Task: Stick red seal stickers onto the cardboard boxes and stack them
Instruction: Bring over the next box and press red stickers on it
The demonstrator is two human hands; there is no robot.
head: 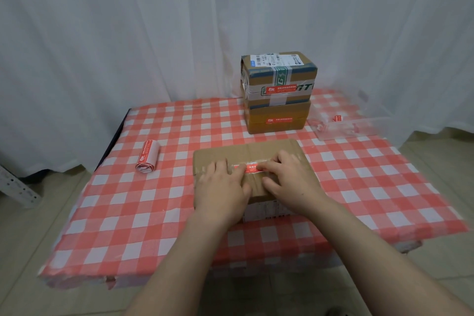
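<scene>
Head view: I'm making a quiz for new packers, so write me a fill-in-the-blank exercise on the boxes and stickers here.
1. The left hand and right hand press a ____ seal sticker onto the near box.
2. Behind it, ____ boxes stand stacked, each bearing a sticker.
3. The sticker roll lies on the checkered tablecloth on the near box's ____ side.
Missing words: red; two; left.
</scene>
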